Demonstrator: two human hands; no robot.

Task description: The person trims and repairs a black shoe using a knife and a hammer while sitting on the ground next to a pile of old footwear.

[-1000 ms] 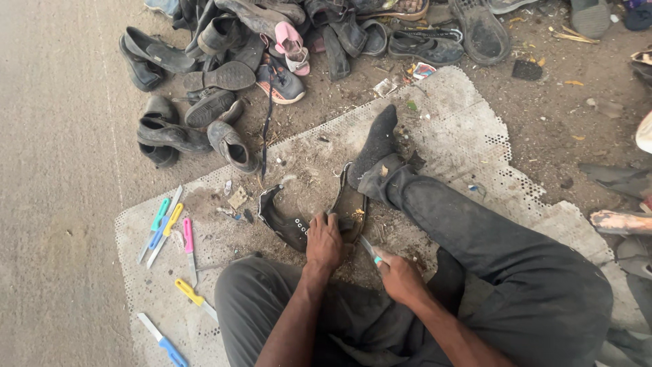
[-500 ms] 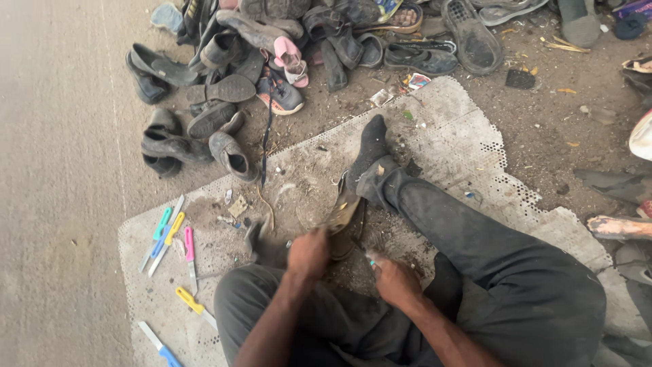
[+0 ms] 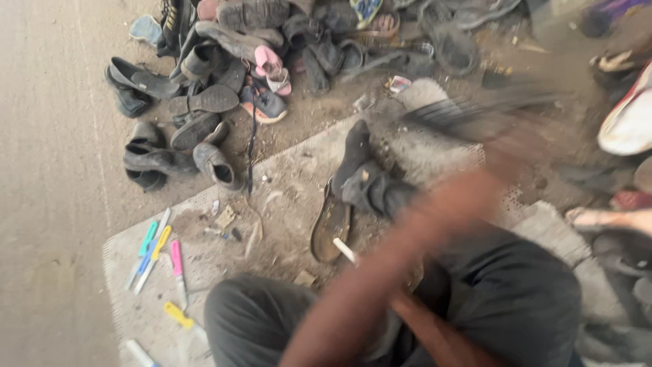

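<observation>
Grip, left hand: blurred past reading. My left hand (image 3: 499,146) sits at the end of a forearm swung up across the frame, and a dark, flat, smeared shape (image 3: 468,112) lies right at it; I cannot tell whether the fingers clamp it or are spread.
Grip, right hand: hidden. I see only my right forearm low in the frame, crossing under the left one, so I cannot tell how that hand stands.
White stick: a thin pale stick (image 3: 343,250), straight and smooth, pokes out from behind the left forearm, just beside the shoe sole.
Shoe sole: a worn brown sole (image 3: 331,224), long and oval with a scuffed, dusty face, lies on the mat against my dark-socked foot (image 3: 353,160).
Mat: a pale woven mat (image 3: 278,204), coarse and gritty, littered with scraps.
Tools: slim plastic-handled knives (image 3: 159,248) in green, yellow, pink and blue lie in a loose fan on the mat's left side, well apart from the sole.
Shoe pile: dull black leather shoes and a pink sandal (image 3: 272,68) are heaped on the dirt beyond the mat.
</observation>
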